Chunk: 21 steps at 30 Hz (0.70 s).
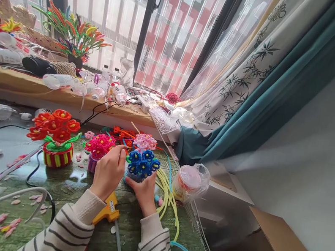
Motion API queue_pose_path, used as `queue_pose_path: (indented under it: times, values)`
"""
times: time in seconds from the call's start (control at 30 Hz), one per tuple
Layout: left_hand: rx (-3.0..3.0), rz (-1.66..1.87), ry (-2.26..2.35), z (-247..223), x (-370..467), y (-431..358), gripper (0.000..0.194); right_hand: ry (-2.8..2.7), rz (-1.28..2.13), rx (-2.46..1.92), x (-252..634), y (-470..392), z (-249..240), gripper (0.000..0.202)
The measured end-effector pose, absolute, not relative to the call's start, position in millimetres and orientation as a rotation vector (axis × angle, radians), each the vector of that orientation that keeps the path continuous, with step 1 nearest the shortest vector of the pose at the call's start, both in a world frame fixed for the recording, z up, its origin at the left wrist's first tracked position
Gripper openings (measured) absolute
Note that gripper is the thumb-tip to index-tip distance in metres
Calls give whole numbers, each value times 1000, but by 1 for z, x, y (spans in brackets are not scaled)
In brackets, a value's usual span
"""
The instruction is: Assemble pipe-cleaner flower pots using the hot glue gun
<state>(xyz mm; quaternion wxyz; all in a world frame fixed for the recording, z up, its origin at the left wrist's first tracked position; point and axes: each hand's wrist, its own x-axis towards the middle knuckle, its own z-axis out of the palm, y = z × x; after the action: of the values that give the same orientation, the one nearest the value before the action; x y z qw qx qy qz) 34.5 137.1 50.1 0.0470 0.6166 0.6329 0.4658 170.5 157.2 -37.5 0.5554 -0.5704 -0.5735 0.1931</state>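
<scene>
A rounded bunch of blue fuzzy-wire flowers with yellow centres stands upright beyond the yellow plastic glue gun, its base clasped in the right hand. The left hand curls beyond the gun too; whether it grips anything, I cannot tell.

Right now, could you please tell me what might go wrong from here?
The yellow glue gun lies close to the left cuff; if hot, which the picture cannot show, it could scorch the fabric. Its grey cord runs between the sleeves, so one might snag it and drag the gun. The left hand is close to the magenta flowers and could knock them.
</scene>
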Motion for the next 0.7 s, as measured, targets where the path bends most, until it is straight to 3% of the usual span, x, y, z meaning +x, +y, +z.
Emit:
queue_pose_path:
  times: [0.13, 0.33, 0.47, 0.7]
  values:
    - [1934, 1514, 1850, 47, 36, 134, 42, -1307, 561, -1375, 201, 151, -25, 84]
    - [1953, 1606, 1751, 45, 37, 133, 44, -1310, 627, -1332, 230, 126, 9, 61]
    - [1945, 1619, 1695, 45, 37, 133, 41, -1326, 511, -1279, 213, 114, 29, 43]
    - [1902, 1643, 1620, 53, 38, 131, 35, -1587, 61, -1159, 183, 104, 36, 31]
